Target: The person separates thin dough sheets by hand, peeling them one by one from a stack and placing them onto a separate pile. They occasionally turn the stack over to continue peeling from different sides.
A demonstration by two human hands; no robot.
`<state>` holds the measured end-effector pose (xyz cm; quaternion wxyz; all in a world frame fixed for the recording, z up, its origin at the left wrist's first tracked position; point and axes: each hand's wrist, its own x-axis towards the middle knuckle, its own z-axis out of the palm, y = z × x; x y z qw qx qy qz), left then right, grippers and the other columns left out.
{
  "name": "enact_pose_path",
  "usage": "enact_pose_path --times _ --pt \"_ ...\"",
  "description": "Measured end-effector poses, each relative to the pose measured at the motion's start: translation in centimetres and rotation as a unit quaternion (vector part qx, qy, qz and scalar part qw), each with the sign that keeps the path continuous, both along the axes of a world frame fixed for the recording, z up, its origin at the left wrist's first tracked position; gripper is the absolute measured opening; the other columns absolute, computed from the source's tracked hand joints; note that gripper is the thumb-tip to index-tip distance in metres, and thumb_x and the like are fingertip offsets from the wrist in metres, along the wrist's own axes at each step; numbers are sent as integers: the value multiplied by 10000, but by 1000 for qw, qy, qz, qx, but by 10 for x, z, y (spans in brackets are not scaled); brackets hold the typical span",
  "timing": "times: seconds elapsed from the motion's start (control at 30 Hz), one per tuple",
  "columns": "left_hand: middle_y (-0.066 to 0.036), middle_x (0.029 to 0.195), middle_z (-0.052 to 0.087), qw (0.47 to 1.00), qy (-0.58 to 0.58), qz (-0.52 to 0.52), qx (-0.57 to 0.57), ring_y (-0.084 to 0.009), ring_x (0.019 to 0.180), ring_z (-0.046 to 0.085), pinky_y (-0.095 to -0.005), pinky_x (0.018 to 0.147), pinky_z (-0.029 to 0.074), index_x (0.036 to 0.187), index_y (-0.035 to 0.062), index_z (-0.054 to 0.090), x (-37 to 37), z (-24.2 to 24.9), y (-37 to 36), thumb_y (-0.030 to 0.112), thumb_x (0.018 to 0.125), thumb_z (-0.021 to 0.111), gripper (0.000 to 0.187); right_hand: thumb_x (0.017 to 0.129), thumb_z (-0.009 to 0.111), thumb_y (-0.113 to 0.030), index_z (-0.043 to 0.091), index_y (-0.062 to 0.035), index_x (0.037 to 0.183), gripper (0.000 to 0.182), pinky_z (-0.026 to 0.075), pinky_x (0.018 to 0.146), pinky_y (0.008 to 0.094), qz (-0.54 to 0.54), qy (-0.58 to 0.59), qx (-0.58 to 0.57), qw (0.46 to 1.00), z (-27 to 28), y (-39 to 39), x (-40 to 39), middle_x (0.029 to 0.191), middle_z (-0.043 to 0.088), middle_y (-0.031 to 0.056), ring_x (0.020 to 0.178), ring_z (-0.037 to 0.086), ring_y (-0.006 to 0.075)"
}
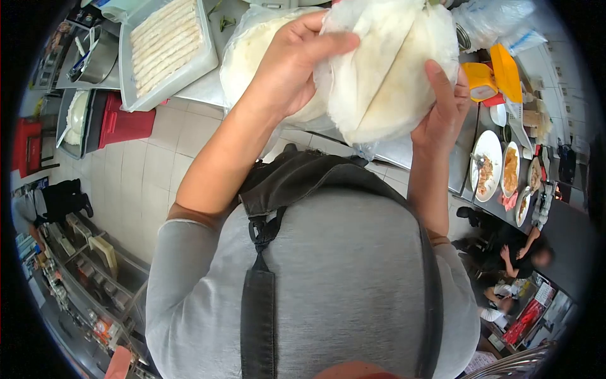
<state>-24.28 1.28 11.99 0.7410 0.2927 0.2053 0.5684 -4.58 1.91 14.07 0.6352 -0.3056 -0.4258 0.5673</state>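
The left arm (224, 151) and right arm (430, 183) reach forward, forearms bare. The left hand (297, 60) grips with its thumb pointing inward; the right hand (445, 107) grips with its thumb pointing forward, its fingers partly hidden.

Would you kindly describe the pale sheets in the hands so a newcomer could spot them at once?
Start at the grey shirt and go up the picture to the left hand and right hand. Between them are the pale sheets. Unlike the pale pile behind the left hand, they are held in both hands and show long creases.
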Motion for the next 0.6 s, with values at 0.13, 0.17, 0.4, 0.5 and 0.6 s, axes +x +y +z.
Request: enact_pose_path --times 0.13,0.17,0.4,0.5,0.6 --pt "-95 1097 608 992 90 56 62 -156 997 598 -302 892 480 1267 4 425 20 6 -16 -10 784 680 546 810 625 34 510 -5 1039 259 499 738 248 -9 -92 20 995 -18 -5 -10 1037 634 93 886 610 131" --pt "-95 1120 592 989 127 31 70 -152 1018 579 -298 893 472 1280 2 415 26 0 -20 -2 784 688 566 798 539 94 436 -5 1108 342 468 811 253 45 -129 -20 990 -17 -10 -17 1081 586 106 959 565 145" --pt "-86 1076 608 968 250 -17 11 -127 968 561 -279 845 462 1197 -56 505 30 -28 -27 197 913 582 389 728 347 102 423 -2 1151 442 414 895 270 43 -163 -40 985 -61 1 -15 1128 514 132 1010 504 144" --pt "-90 1044 624 967 253 -24 16 -127 949 565 -277 841 461 1175 -55 531 29 -25 -25 219 931 553 368 786 428 71 435 -1 1147 368 441 856 278 77 -57 -78 992 -49 1 -12 1121 522 123 987 517 138" --pt "-88 1028 634 949 308 -9 60 -131 926 576 -276 824 467 1182 -41 535 29 -31 -18 215 931 551 358 826 593 -19 453 -6 1137 342 468 810 279 57 -138 -52 987 -37 -4 -21 1086 548 98 948 543 139"
